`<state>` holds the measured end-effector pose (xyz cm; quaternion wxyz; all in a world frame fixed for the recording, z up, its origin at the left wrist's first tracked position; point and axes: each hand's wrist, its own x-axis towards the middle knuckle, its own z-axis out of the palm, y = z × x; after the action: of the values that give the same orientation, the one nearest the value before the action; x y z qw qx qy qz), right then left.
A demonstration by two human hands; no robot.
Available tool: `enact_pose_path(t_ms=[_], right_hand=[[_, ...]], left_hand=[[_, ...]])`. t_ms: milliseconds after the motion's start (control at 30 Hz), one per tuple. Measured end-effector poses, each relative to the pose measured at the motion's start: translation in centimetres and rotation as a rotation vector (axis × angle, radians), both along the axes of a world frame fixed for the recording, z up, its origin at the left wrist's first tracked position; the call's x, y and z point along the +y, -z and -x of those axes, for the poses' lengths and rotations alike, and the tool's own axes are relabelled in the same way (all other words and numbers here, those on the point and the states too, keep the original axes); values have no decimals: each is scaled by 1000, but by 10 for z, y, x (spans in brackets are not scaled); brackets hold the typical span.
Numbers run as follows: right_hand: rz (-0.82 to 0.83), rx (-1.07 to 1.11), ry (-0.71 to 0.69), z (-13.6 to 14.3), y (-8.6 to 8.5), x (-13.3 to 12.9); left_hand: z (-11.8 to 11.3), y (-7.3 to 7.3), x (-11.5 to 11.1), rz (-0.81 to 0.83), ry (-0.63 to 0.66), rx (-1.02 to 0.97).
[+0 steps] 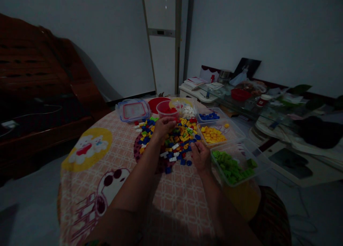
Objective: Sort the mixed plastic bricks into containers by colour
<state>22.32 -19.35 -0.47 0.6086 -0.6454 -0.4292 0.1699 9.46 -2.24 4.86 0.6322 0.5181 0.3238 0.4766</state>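
Observation:
A loose pile of toy building bricks (184, 131) in several colours is spread over the table. Over its far side is my left hand (164, 127), fingers closed in a pinch on what looks like a small red brick, just in front of a clear round tub (167, 112) with red bricks inside. My right hand (200, 156) is at the near right edge of the pile, thumb and fingertips closed on a blue brick (192, 141). Dim light blurs both fingertips. Beside it stand clear boxes of yellow bricks (213, 135) and green bricks (232, 167).
Blue bricks (209, 116) fill part of another box behind the yellow one. White bricks (188, 111) lie near the tub. A blue-rimmed lid (134, 110) rests at the far left of the patterned tablecloth (182, 199). A cluttered glass-topped cabinet (225, 99) stands right.

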Motion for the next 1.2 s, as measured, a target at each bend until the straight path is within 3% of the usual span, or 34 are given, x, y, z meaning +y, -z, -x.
enact_pose_path(t_ms=[67, 167, 300, 400, 600, 833, 967, 1067, 1200], right_hand=[[12, -10, -7, 1, 0, 0], [22, -43, -10, 2, 1, 1], [11, -69, 3, 1, 3, 2], [9, -54, 34, 0, 4, 0], [-139, 66, 180, 3, -1, -6], [-254, 99, 215, 12, -12, -12], [-263, 65, 256, 8, -16, -15], [-268, 38, 273, 6, -16, -14], [-251, 23, 264, 4, -12, -12]], left_hand=[[0, 1, 13, 38, -113, -67], [-3, 2, 26, 47, -157, -121], [-6, 3, 22, 10, -111, -138], [-5, 2, 10, -62, 2, -93], [-20, 7, -24, -276, 378, 344], [-44, 1, -69, -800, 630, 902], [-47, -2, -86, -903, 563, 1165], [-48, -2, -92, -933, 514, 1228], [-48, -7, -94, -932, 555, 1258]])
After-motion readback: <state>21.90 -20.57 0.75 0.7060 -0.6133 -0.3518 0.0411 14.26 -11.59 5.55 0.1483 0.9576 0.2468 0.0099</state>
